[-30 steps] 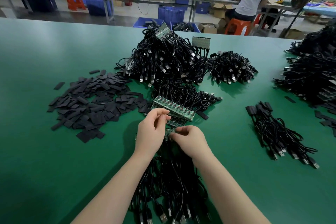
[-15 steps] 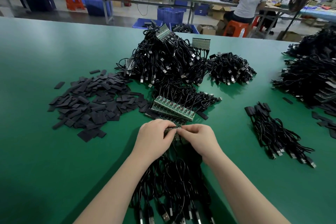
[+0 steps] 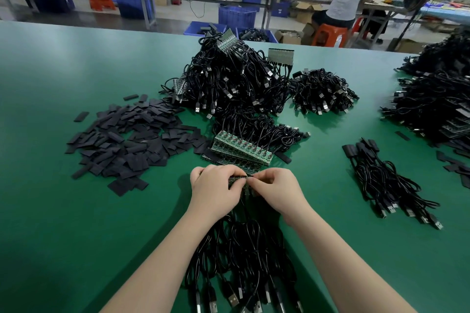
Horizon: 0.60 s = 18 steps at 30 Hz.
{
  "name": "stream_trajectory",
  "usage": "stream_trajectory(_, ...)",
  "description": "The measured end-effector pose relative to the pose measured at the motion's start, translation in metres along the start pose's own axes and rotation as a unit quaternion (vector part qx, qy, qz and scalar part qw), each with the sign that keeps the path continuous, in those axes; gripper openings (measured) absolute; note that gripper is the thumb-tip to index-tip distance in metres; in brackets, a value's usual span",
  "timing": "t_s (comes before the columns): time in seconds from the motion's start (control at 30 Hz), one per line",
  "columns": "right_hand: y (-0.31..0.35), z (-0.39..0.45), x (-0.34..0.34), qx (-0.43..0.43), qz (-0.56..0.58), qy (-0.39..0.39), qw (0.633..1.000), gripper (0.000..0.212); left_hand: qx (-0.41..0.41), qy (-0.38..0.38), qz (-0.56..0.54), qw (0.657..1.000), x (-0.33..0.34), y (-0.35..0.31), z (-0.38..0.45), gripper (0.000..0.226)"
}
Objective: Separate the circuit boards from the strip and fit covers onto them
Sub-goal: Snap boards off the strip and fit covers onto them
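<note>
Left hand and right hand: both gripped one strip of circuit boards, fingers curled round its ends, just above the green tabletop. Its black cables trailed toward the person. More board strips lay just beyond. Pile of black covers lay to the left; cable heap behind.

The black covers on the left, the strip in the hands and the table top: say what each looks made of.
Black covers: flat matt pieces, probably soft plastic or heat-shrink sleeve; no shine.
Strip, held between both hands: green board with small parts, likely fibreglass circuit board.
Table top: smooth green mat, perhaps rubber, slightly glossy.
</note>
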State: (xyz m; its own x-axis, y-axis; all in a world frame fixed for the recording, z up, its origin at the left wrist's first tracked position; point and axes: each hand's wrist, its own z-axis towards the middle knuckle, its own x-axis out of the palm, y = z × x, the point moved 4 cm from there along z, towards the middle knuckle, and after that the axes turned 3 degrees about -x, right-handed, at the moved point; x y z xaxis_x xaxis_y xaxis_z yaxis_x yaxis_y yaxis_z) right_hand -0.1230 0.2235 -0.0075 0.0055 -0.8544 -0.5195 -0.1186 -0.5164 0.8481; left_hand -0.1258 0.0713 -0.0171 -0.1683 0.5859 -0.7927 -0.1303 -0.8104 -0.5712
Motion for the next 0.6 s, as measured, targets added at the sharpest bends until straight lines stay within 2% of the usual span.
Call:
stream_trajectory(0.2,-0.0046,-0.0016,-0.0009,-0.002,0.0,0.004,1.0,0.009,0.001,-0.018,-0.007,1.0,-0.0012,-0.0011,-0.0007,0.01)
stream_trajectory(0.6,-0.0033,-0.0074,0.0048,-0.018,-0.042,-0.042,0.998,0.021,-0.005,-0.017,-0.012,1.0,-0.0016,-0.0007,0.0028,0.01)
